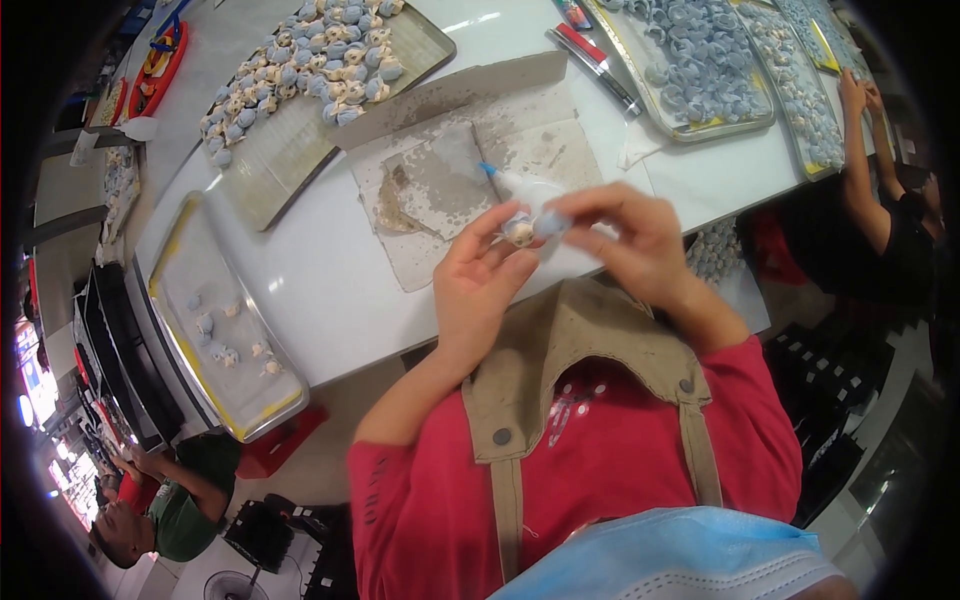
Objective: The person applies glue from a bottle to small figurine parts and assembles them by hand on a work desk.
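Note:
In front of my chest, my left hand [482, 268] pinches a small figure head [519, 232] with a cream face and pale blue-grey parts. My right hand [638, 242] is close beside it, its fingers closed on a small blue-grey piece [551, 222]. That piece is right up against the head; blur hides whether they touch. Just beyond my fingers a white squeeze bottle [530, 190] with a blue nozzle lies on a stained, unfolded cardboard sheet [415, 255]. My fingers cover part of the bottle.
A tray [272, 192] at the far left holds many cream and blue-grey heads. Another tray [222, 330] at left has several scattered pieces. Blue-grey shells fill a tray [706, 132] at far right, near a red-and-black marker-like tool [596, 66]. Other people work to the right and lower left.

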A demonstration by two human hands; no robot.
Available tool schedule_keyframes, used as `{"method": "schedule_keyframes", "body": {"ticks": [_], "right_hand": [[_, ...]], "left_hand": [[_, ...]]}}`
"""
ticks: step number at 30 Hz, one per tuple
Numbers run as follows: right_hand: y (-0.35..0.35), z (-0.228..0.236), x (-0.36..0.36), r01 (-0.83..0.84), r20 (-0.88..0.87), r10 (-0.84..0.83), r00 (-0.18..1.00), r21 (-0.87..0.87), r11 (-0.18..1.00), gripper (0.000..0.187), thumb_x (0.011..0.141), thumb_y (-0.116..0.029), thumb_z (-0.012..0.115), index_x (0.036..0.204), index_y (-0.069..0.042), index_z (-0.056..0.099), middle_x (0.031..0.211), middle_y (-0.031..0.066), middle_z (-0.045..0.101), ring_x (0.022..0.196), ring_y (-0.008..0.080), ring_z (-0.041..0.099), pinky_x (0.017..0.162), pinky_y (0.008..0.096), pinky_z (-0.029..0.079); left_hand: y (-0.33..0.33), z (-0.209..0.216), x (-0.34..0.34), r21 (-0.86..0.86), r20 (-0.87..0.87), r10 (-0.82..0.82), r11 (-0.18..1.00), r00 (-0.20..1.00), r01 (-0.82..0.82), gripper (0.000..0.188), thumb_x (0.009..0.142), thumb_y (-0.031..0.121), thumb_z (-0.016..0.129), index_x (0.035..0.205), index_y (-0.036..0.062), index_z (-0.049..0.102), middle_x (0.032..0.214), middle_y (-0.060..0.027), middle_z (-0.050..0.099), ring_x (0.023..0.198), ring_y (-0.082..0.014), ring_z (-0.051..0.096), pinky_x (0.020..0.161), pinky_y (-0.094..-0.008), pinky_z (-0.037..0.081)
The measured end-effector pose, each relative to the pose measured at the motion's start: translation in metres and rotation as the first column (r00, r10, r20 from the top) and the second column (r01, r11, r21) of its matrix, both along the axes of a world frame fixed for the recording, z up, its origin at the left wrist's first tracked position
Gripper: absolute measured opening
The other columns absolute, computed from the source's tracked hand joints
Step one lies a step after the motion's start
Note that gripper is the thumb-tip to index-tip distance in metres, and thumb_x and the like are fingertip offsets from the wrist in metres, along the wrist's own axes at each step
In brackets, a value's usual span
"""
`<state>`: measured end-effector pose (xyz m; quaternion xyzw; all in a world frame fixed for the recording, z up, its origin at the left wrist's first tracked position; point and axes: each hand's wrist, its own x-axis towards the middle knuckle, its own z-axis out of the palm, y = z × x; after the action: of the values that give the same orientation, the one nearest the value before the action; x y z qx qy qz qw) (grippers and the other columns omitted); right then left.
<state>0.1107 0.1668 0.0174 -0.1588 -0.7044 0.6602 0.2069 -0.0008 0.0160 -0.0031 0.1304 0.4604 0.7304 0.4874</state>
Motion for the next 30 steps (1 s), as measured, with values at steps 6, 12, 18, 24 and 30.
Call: {"method": "schedule_keyframes", "body": {"ticks": [6,12,18,24,30], "right_hand": [[-0.017,-0.002,-0.01,-0.019,-0.061,0.053,0.997,0.455,0.89,0.028,0.07,0.007,0.068,0.096,-0.001,0.063,0.093,0.0108,0.063,0.084,0.0184,0.063,0.071,0.0267,0.05],[-0.029,-0.007,-0.012,0.123,-0.076,-0.097,0.992,0.535,0.836,0.024,0.066,0.002,0.071,0.088,-0.004,0.064,0.084,0.0088,0.064,0.072,0.0196,0.063,0.061,0.0275,0.051],[-0.028,0.003,-0.008,0.083,-0.062,-0.057,0.996,0.638,0.766,0.02,0.067,0.003,0.07,0.085,-0.003,0.066,0.08,0.0106,0.064,0.068,0.0206,0.064,0.058,0.0265,0.051],[-0.01,-0.002,-0.007,-0.009,-0.076,0.063,0.995,0.563,0.826,0.018,0.067,0.002,0.072,0.082,-0.002,0.066,0.081,0.0096,0.063,0.07,0.021,0.063,0.058,0.0261,0.051],[-0.004,-0.005,-0.005,-0.05,-0.079,0.047,0.996,-0.039,0.998,0.034,0.071,-0.004,0.071,0.104,-0.005,0.06,0.092,0.0076,0.063,0.085,0.0156,0.06,0.075,0.0283,0.049]], "left_hand": [[-0.007,0.002,0.001,0.031,-0.063,-0.002,1.0,0.998,0.004,0.045,0.084,-0.001,0.058,0.126,-0.0019,0.042,0.119,-0.009,0.05,0.104,-0.0135,0.052,0.087,-0.0244,0.043],[-0.006,0.006,0.005,-0.01,-0.104,0.074,0.997,0.992,-0.076,0.039,0.087,-0.001,0.055,0.125,-0.0015,0.045,0.111,-0.0061,0.053,0.098,-0.0095,0.051,0.085,-0.0226,0.043],[-0.01,0.004,0.005,-0.1,-0.271,-0.013,0.995,0.963,-0.015,0.034,0.086,-0.001,0.056,0.12,-0.0029,0.051,0.098,-0.006,0.059,0.087,-0.0078,0.055,0.077,-0.0205,0.045],[-0.01,0.008,0.004,-0.133,-0.351,-0.013,0.99,0.936,-0.036,0.031,0.085,-0.002,0.058,0.116,-0.0032,0.054,0.094,-0.0058,0.061,0.082,-0.0072,0.056,0.071,-0.0194,0.046],[-0.01,0.016,0.005,-0.065,-0.393,-0.1,0.995,0.914,0.08,0.034,0.083,-0.002,0.059,0.116,-0.0027,0.055,0.108,-0.0095,0.061,0.093,-0.0093,0.057,0.08,-0.0216,0.044]]}}
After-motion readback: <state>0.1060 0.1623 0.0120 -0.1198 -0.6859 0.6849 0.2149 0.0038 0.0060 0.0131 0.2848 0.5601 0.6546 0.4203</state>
